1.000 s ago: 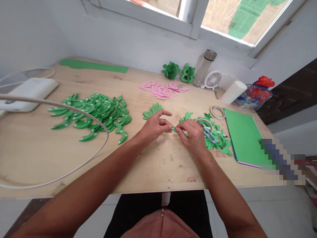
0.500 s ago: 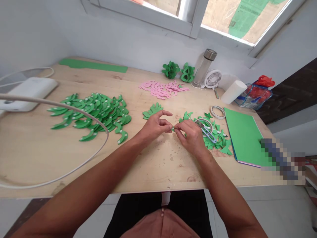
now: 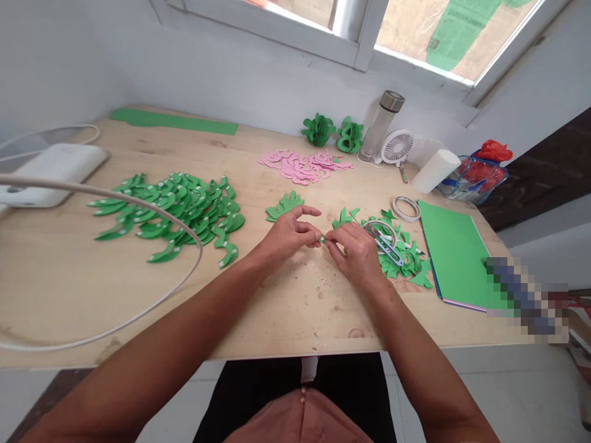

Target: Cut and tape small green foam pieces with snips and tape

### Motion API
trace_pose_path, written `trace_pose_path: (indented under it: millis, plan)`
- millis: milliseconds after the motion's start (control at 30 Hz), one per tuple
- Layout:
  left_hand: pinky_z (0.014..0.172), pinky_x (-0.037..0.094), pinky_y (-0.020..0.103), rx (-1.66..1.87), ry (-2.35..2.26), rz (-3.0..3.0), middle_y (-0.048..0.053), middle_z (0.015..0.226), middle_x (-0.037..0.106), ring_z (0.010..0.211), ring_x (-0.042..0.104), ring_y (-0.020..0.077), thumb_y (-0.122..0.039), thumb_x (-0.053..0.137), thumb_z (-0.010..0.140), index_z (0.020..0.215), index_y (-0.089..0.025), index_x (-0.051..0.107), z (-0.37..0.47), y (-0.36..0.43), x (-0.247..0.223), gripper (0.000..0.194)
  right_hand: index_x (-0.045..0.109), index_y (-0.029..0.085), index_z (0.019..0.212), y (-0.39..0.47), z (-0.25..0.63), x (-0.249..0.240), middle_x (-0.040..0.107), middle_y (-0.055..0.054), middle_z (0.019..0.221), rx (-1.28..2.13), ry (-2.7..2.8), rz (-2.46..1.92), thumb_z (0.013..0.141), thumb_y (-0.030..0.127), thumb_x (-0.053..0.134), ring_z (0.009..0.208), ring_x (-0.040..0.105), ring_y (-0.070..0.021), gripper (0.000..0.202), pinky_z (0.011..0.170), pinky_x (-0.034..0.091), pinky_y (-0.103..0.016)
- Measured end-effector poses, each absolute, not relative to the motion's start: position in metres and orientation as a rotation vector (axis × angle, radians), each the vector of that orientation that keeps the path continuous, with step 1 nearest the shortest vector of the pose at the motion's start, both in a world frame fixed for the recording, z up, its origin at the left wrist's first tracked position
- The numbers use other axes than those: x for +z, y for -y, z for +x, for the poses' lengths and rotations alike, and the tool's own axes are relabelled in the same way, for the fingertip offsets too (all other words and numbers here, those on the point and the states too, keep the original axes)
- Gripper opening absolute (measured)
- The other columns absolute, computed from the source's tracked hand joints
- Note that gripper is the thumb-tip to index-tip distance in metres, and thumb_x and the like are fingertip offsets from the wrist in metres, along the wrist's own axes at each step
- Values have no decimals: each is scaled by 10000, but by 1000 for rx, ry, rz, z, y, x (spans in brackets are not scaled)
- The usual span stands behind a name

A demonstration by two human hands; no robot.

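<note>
Seen from above the near edge of the bench. Midway along that edge and set in from it: a small green paper piece, held between both hands, mostly covered by fingertips, with a bit of white just showing. Left hand: thumb and a finger nipped together on the left end, upper finger raised apart and curved. Right hand: fingertips drawn together at the right end, seemingly pinched on it, no gap visible; finer detail too small to tell.

Handling, as judged: very light, thin and flexible, easily creased or torn at narrow parts, not slippery; white part possibly tacky, hence likely to cling to skin. Best taken by the outer edges near the ends, between thumb and fingertip, with light pressure and off the white.

Toward the left edge: a heap of green paper curves flecked with white, partly crossed in view by a white cord. Just beside the right hand, toward the right edge: green scraps under a cutter; past these, a stack of green sheets. Just beyond the left hand: a few green paper leaves. Farther in: a roll of tape toward the right edge, then pink paper cutouts. Along the far edge: two green paper balls beside a flask, and a long green strip reaching toward the far left corner.
</note>
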State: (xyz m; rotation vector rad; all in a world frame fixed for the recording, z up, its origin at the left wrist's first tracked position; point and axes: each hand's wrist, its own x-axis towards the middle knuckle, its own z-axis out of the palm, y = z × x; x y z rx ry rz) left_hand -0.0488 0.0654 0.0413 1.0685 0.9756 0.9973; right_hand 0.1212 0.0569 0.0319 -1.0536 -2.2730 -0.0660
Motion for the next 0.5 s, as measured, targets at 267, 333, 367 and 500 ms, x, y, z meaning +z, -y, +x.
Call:
trace_pose_path:
  millis: [267, 333, 367, 500]
  plan:
    - [657, 466, 270, 1002, -971, 1066, -37, 623, 650, 581, 606, 120, -210, 711, 616, 1025, -166, 528, -49, -65, 42, 450, 595, 194, 752, -56, 120, 33, 577, -39, 702, -96, 2294, -1073, 893, 198, 481, 699, 506, -177, 182, 658, 370, -294]
    - [656, 465, 269, 999, -967, 1068, -36, 625, 650, 582, 606, 120, -211, 711, 617, 1027, -165, 527, -49, -65, 42, 452, 585, 194, 747, -56, 120, 32, 579, -37, 702, -85, 2291, -1073, 883, 182, 481, 695, 509, -173, 172, 658, 371, -291]
    - [654, 463, 267, 998, -963, 1068, -36, 626, 651, 583, 606, 120, -210, 712, 616, 1027, -165, 526, -49, -65, 42, 453, 580, 195, 746, -56, 120, 32, 581, -35, 703, -75, 2286, -1072, 875, 171, 482, 696, 513, -172, 163, 657, 373, -289]
    - [652, 460, 262, 994, -954, 1063, -33, 631, 654, 588, 608, 119, -207, 713, 616, 1036, -162, 520, -49, -66, 40, 464, 562, 193, 742, -56, 119, 32, 582, -29, 696, -33, 2256, -1068, 838, 131, 492, 695, 525, -168, 134, 653, 381, -281]
